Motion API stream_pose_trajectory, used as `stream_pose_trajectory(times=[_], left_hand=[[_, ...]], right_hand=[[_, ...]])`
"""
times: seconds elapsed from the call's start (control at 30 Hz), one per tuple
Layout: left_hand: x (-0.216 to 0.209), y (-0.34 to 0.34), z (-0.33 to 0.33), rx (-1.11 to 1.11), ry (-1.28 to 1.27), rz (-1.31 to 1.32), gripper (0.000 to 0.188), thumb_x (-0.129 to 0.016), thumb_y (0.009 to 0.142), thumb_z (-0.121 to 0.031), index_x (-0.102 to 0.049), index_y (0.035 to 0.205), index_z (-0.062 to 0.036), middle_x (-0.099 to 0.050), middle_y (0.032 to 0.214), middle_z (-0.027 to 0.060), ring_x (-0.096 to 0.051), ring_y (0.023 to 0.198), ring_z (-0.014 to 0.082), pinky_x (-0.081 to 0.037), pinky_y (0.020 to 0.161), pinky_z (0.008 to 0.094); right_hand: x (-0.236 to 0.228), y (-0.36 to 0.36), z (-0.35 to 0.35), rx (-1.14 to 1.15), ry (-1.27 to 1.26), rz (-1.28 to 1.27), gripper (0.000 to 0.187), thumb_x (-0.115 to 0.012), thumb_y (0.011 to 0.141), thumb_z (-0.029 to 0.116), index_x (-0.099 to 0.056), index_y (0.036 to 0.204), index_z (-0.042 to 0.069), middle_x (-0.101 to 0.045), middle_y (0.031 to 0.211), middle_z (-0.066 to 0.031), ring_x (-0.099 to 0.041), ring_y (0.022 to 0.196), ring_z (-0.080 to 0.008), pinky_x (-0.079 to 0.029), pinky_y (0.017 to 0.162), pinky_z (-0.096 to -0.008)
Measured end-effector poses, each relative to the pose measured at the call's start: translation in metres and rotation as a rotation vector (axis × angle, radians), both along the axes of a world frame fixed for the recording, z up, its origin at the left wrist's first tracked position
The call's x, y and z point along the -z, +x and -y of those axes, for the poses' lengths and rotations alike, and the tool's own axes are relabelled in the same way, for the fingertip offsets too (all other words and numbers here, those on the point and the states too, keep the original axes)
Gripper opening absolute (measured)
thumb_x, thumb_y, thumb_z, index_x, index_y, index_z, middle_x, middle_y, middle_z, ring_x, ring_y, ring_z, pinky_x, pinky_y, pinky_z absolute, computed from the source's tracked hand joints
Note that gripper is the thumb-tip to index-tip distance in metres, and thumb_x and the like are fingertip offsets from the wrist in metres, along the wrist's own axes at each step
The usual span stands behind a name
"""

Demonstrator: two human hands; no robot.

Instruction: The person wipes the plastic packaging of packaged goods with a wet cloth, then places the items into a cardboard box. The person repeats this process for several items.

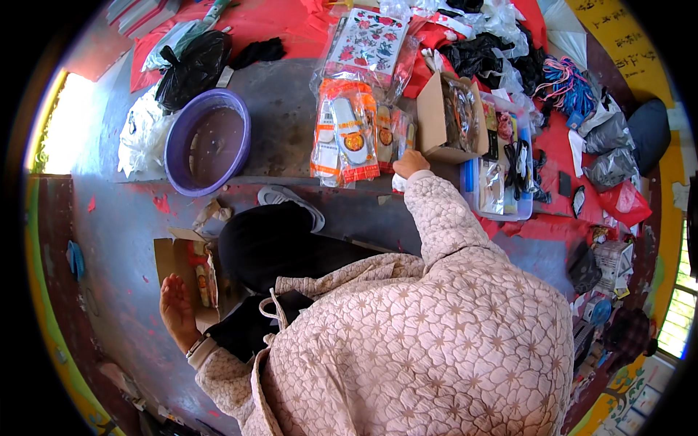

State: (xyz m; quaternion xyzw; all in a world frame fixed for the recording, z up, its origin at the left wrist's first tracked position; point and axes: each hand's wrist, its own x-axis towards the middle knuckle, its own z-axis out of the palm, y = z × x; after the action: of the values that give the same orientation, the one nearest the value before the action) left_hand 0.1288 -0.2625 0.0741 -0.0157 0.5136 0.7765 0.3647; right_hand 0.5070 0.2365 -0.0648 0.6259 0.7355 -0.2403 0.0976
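My right hand [411, 164] reaches to the raised ledge, its fingers closed. A small whitish thing shows just under it, too small to name. Beside this hand lie several clear plastic packets [351, 138] with orange print and pale, long rounded items inside. At the lower left my left hand [177, 308] is raised with its fingers stretched out, holding nothing. It is next to an opened cardboard box [173, 270] on the floor, which has orange-and-white packets [203, 276] in it.
Left on the ledge stands a purple basin [244, 149], near a black plastic bag [190, 73]. Behind the packets lies a flower-patterned pack [368, 40]. Right of my right hand are a filled cardboard box [435, 120] and a clear plastic bin [518, 211]. Coloured cords [571, 87] lie farther right.
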Motion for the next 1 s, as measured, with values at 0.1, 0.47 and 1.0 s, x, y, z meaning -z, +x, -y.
stream_pose_trajectory(times=[0.1,0.47,1.0], left_hand=[[0.002,-0.001,0.004,-0.039,-0.034,-0.027,0.026,-0.052,0.088,-0.013,-0.055,0.111,-0.0008,-0.059,0.113,0.0121,-0.055,0.108,0.0217,-0.045,0.092,0.0321],[0.007,-0.003,0.013,-0.071,-0.032,-0.045,0.029,-0.053,0.088,-0.014,-0.054,0.114,0.0002,-0.059,0.114,0.0129,-0.054,0.109,0.0218,-0.043,0.094,0.0324],[-0.002,0.004,-0.009,-0.05,-0.047,-0.049,0.028,-0.052,0.089,-0.017,-0.054,0.113,-0.0028,-0.058,0.113,0.0099,-0.055,0.105,0.0197,-0.043,0.091,0.0312]], right_hand=[[-0.01,0.013,-0.005,0.108,-0.014,-0.044,0.035,-0.054,0.071,0.021,-0.062,0.099,0.001,-0.06,0.106,-0.0208,-0.056,0.103,-0.0359,-0.044,0.088,-0.0429],[-0.08,-0.011,0.02,0.07,0.259,-0.129,0.03,-0.053,0.072,0.014,-0.06,0.097,-0.001,-0.063,0.093,-0.0227,-0.06,0.088,-0.0393,-0.045,0.083,-0.047],[-0.065,-0.072,0.015,-0.178,0.221,-0.185,0.061,-0.066,0.068,0.051,-0.059,0.102,0.001,-0.063,0.099,-0.0187,-0.062,0.091,-0.0325,-0.047,0.078,-0.0439]])
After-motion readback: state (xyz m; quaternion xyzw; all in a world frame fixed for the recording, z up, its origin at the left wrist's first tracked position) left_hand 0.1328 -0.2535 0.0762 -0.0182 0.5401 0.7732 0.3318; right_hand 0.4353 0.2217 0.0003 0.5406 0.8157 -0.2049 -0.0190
